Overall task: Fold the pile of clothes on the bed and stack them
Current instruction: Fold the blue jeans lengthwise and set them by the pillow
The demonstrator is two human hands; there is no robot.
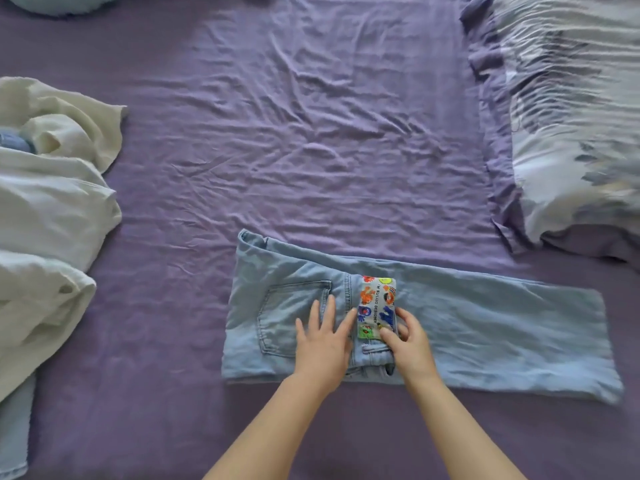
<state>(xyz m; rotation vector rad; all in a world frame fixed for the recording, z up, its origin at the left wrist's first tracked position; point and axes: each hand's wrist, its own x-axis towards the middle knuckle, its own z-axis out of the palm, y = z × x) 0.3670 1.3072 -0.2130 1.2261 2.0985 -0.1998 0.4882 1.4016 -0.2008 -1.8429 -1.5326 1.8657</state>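
Denim jeans (pixel 485 327), printed label (pixel 375 308) reading "DESIGNER"

A home bedroom: a bed (pixel 311 133) under a creased purple sheet, a patterned pillow (pixel 571 116) at one side, and loose clothes (pixel 52 202) lying on it.

We count one pair of jeans (pixel 450 327), one printed folded cloth (pixel 377 306), two hands (left (pixel 323 344), right (pixel 410 344)), one pillow (pixel 571 133).
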